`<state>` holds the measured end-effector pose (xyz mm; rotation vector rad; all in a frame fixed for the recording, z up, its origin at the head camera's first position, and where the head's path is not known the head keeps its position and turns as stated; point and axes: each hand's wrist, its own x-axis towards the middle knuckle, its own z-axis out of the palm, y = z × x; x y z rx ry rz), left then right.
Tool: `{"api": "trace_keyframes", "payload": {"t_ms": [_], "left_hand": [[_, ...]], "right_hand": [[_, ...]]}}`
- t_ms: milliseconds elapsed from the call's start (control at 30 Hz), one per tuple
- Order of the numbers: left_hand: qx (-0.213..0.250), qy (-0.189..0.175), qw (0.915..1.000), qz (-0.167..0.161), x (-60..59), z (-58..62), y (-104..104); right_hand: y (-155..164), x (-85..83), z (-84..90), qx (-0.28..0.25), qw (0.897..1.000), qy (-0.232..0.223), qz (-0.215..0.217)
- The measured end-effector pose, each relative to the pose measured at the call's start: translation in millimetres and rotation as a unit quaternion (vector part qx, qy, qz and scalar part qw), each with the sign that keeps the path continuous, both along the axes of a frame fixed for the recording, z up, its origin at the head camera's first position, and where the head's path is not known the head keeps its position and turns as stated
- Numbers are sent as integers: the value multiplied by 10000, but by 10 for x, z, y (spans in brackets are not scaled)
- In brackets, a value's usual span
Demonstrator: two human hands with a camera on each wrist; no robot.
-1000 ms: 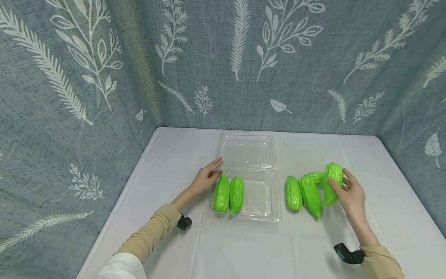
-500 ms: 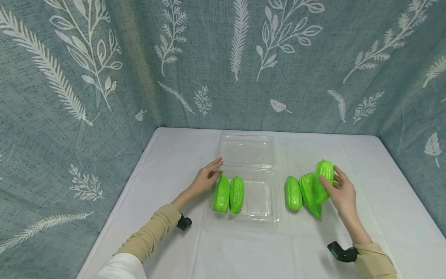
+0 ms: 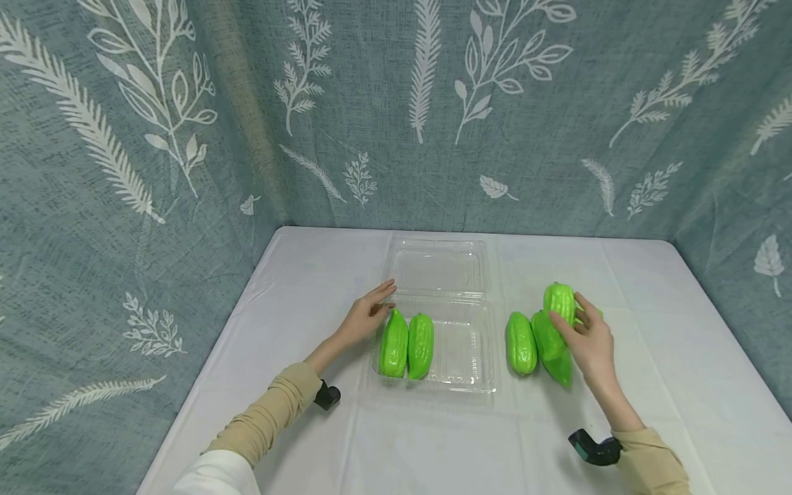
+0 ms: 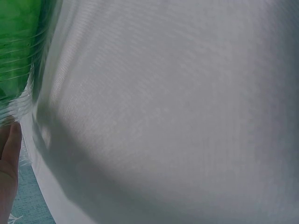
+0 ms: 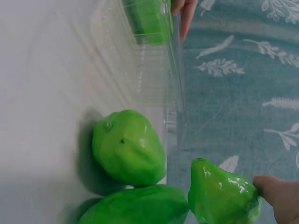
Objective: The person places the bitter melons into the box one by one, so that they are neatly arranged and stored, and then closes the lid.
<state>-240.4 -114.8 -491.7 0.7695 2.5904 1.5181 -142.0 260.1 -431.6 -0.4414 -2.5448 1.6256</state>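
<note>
The fingers (image 3: 572, 320) of the right hand (image 3: 588, 344) are curled round a green gourd (image 3: 559, 302), thumb on its near face, holding it lifted clear of the cloth and tipped upright, probably so its blunt end can travel first. In the right wrist view the same gourd (image 5: 223, 193) hangs off the fingertip (image 5: 275, 196) with nothing under it.

Directly beneath those fingers, and just left of them, lie more gourds on the white tablecloth (image 3: 433, 447): a long one (image 3: 553, 354) partly hidden by the lifted one, and a plump one (image 3: 521, 344) beside it. A further green tip peeks out behind the fingers, too hidden to describe.

Further left of the fingers sits an open clear clamshell tray (image 3: 470, 344), its lid (image 3: 436, 265) folded back flat. Two gourds (image 3: 407, 344) already lie side by side against its left wall, leaving the nearer half bare.

The left hand (image 3: 366, 317) rests with fingers relaxed and straight against the tray's far left edge, gripping nothing, seemingly steadying the light plastic. Between the held gourd and the tray stand only the plump gourd and the tray's right rim.
</note>
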Motion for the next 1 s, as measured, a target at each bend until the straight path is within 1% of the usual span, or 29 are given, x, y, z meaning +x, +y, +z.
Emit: {"api": "trace_keyframes", "payload": {"t_ms": [233,533,767,1000], "left_hand": [[56,-6,10000,-11,-3,3,2],[17,-57,10000,-57,5,15,8],[15,1,10000,-32,3,14,4],[-40,4,10000,-18,-9,-8,-1]], "right_hand": [[-76,-18,27,-127,9999,46,83],[-135,-27,42,-111,9999,33,69],[-213,-49,47,-235,9994,165,203],[-314,-68,76,-436,9983,195,334]]}}
